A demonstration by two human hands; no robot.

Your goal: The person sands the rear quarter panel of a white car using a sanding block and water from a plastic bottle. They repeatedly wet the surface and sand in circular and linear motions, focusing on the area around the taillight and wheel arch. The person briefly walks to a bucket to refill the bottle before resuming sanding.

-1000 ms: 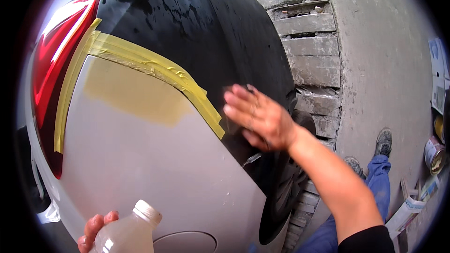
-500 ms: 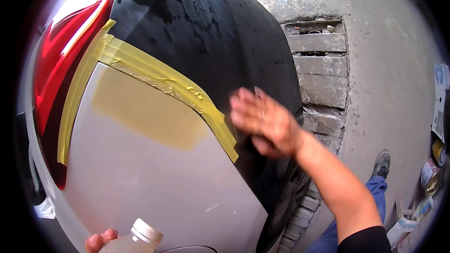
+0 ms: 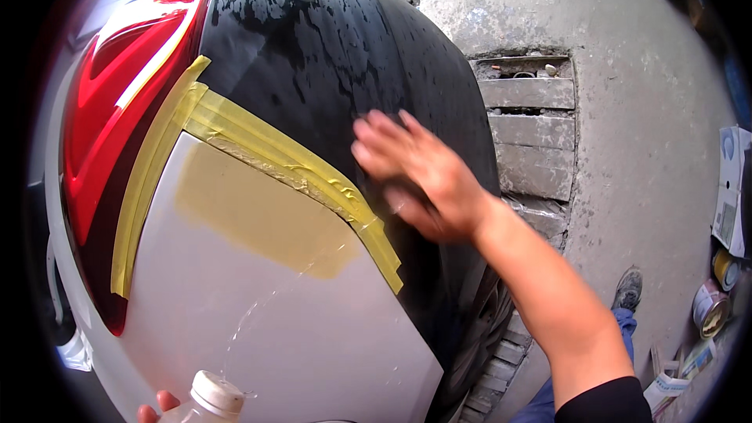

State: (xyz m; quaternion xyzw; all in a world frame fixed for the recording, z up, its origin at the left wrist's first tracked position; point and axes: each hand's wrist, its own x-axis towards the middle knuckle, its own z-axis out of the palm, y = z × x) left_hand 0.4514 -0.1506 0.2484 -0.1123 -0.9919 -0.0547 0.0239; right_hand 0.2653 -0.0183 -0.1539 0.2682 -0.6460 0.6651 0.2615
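My left hand (image 3: 162,403) grips a translucent plastic bottle with a white cap (image 3: 217,390); a thin jet of liquid arcs from it across the light car panel (image 3: 258,313) toward my right hand (image 3: 415,164). That hand is motion-blurred over the black covered surface (image 3: 298,47), fingers extended, with something dark and indistinct under the palm. Beside it, yellow masking tape (image 3: 258,149) borders the panel, which has a beige patch (image 3: 258,215). A red tail light (image 3: 117,133) curves along the left.
On the right is a concrete floor (image 3: 627,110) with a slatted channel (image 3: 529,153). Cans (image 3: 709,309), a white box (image 3: 730,188) and cardboard pieces (image 3: 666,388) lie at the far right. My shoe (image 3: 628,286) shows below.
A jet of liquid now crosses the panel from the bottle, which has shifted left. My right hand has moved up and slightly left since half a second ago. The view has shifted.
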